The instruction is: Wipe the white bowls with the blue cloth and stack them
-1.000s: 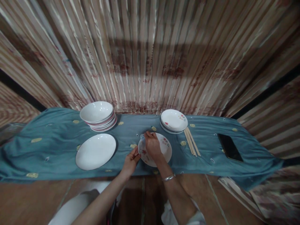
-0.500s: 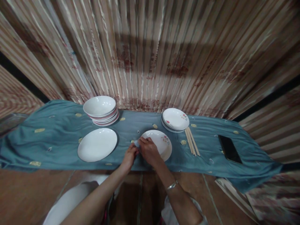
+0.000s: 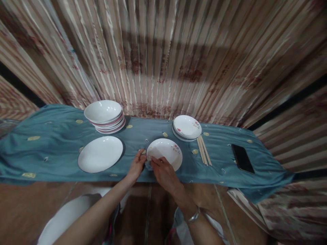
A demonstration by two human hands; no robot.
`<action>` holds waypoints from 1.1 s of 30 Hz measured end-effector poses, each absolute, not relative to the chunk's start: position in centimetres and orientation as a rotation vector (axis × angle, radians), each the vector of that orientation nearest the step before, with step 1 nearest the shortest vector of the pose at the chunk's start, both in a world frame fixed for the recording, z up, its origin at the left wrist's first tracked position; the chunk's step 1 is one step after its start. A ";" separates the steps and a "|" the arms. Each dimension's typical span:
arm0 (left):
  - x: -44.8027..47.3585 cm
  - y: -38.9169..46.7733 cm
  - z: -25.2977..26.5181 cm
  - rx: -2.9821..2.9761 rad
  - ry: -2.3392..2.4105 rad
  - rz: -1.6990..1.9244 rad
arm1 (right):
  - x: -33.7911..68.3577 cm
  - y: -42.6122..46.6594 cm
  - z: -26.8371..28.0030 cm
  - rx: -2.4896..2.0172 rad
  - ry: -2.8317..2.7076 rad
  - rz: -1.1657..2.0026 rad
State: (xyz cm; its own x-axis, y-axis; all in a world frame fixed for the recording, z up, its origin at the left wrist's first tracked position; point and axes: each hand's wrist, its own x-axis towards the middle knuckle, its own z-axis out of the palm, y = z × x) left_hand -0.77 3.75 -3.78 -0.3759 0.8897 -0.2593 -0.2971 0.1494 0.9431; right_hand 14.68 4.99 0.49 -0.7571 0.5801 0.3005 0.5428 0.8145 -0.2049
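My right hand (image 3: 165,173) pinches a small light-blue piece of cloth or tissue (image 3: 148,166) at the near left rim of a white plate with a flower print (image 3: 167,147). Its fingers cover part of that rim. Just left of the cloth is my left hand (image 3: 136,166), fingers loosely stretched out and apart, with nothing seen in it. Farther left lies a plain white oval plate (image 3: 100,154), flat on the table.
A stack of white bowls (image 3: 103,111) stands at the back left. Several flower-print plates (image 3: 187,127) are piled at the back right, beside wooden chopsticks (image 3: 203,151). A black phone (image 3: 242,159) lies right on the teal tablecloth (image 3: 219,160). Striped curtains (image 3: 158,61) hang behind.
My left hand has come off the cloth and moved slightly left, its fingers opening. My right hand has brought the cloth down to the plate's near left rim. The view has shifted slightly.
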 end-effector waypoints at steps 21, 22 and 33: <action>-1.0 4.7 -2.6 0.714 1.333 1.348 | 23.8 6.9 -1.7 -1.357 -2.185 0.119; -1.0 4.7 -2.6 0.715 1.340 1.347 | 23.9 7.2 -1.8 -1.401 -2.123 0.148; -1.0 4.6 -1.6 0.755 1.424 1.345 | 24.4 8.5 -1.4 -1.666 -1.860 0.949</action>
State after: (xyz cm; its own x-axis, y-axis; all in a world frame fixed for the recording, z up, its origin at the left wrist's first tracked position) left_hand -0.95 4.62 -1.64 -0.3099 0.9202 -0.2394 -0.1861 0.1882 0.9643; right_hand 24.39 8.46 -1.36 -0.1559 0.9823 -0.1037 0.6603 0.0255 -0.7506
